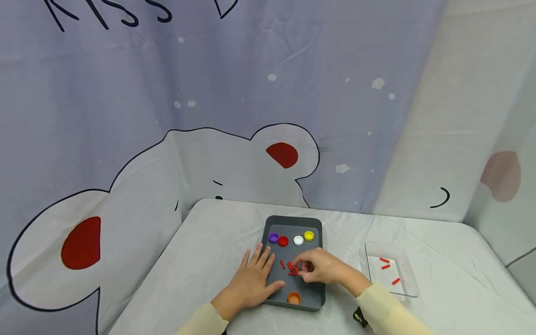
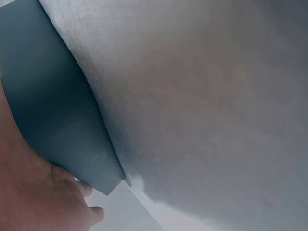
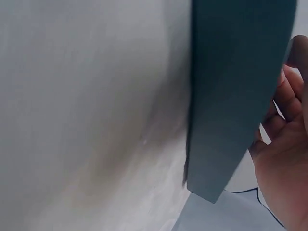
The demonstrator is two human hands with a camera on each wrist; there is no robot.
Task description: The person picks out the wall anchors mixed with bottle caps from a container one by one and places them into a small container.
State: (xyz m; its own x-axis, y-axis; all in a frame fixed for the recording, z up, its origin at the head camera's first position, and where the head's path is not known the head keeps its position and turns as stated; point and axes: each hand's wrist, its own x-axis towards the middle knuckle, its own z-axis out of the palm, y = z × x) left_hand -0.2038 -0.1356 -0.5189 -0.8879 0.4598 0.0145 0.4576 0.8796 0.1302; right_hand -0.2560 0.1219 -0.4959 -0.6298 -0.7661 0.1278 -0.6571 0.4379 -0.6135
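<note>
A dark grey tray (image 1: 307,298) lies on the table with several short red sticks (image 1: 282,264) loosely grouped in its middle. My left hand (image 1: 251,281), fingers spread, rests over the tray's left rim with the thumb reaching inside. My right hand (image 1: 320,267) is over the tray's right half, its thumb and curled index finger closing on a red stick (image 1: 296,269) at the pile's right end. Both wrist views show mainly the tray's outer wall (image 2: 53,82) beside each hand; the sticks are hidden there.
Toward the tray's far end stand small round cups: purple (image 1: 273,238), red (image 1: 283,241), white (image 1: 298,240) and yellow (image 1: 309,236). An orange cup (image 1: 294,298) sits at the near end. To the right, a clear plastic box (image 1: 408,281) holds three red sticks.
</note>
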